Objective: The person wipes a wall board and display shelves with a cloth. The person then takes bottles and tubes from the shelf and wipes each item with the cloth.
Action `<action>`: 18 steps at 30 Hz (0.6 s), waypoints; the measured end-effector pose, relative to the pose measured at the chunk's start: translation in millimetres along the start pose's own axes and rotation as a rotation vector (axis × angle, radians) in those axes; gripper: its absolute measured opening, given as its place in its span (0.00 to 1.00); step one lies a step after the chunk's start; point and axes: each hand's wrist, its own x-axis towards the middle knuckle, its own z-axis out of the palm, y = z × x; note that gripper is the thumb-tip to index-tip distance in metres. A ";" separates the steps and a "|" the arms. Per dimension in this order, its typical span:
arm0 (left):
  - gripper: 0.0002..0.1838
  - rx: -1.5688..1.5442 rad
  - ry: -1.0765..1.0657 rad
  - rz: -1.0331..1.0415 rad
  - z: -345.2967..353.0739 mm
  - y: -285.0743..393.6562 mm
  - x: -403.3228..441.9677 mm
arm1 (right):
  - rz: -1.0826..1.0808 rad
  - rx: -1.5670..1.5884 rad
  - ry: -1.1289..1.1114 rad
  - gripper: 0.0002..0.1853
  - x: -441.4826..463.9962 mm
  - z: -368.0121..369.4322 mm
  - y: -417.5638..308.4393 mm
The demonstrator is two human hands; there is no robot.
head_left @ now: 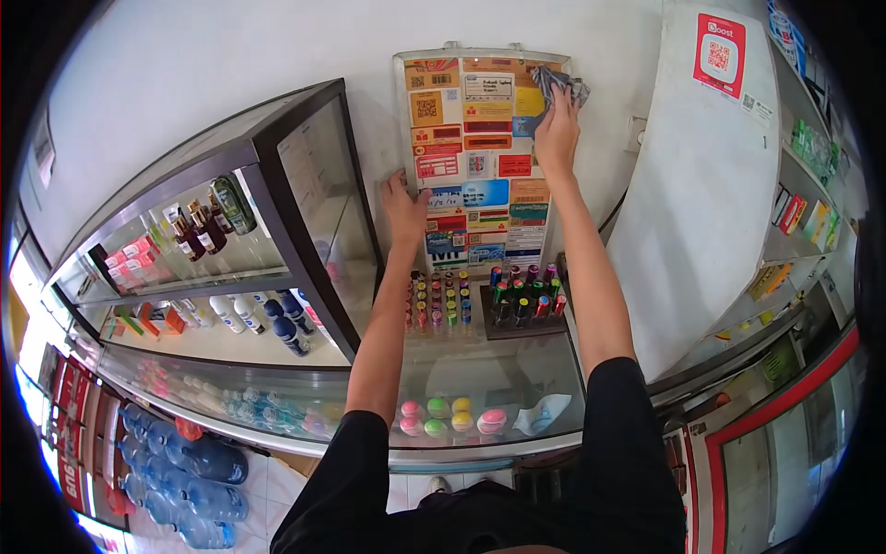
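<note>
Cloth, grey and crumpled, lies bunched at the upper right corner of the framed board, under the right hand. Right grip holding: fingers bent over the cloth. Left hand, lower and to the left, has fingers spread at the board's left edge, thumb over its face; firmness of contact cannot be told.

For cloth work here, best judged: cloth spread flatter under the fingers, light even pressure, left hand bracing the frame. Paper cards cover the face; raised edges could snag.

Below both grips, between the forearms: rows of small bottles, and to their right a dark rack of capped bottles. Both stand close before the board's foot, on the glass bench; low reaches risk knocking them, forearms or sleeves included.

Left of the left grip: dark-framed display cabinet, limiting elbow room. Right of the right grip: wall socket, then white panel.
</note>
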 end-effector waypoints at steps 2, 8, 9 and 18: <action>0.35 -0.031 -0.003 -0.006 -3.0 8.6 1.6 | 0.003 -0.045 -0.017 0.21 -2.7 4.8 1.9; 0.28 -0.182 -0.048 -0.145 -9.7 0.4 3.0 | 0.040 -0.041 0.012 0.25 -21.4 42.8 -19.9; 0.27 -0.181 -0.043 -0.134 -9.3 -1.4 2.8 | 0.014 -0.045 0.005 0.24 -23.8 47.9 -27.1; 0.20 -0.301 -0.048 -0.135 -6.9 -20.4 5.4 | -0.691 -0.015 -0.493 0.27 -92.5 76.9 -81.3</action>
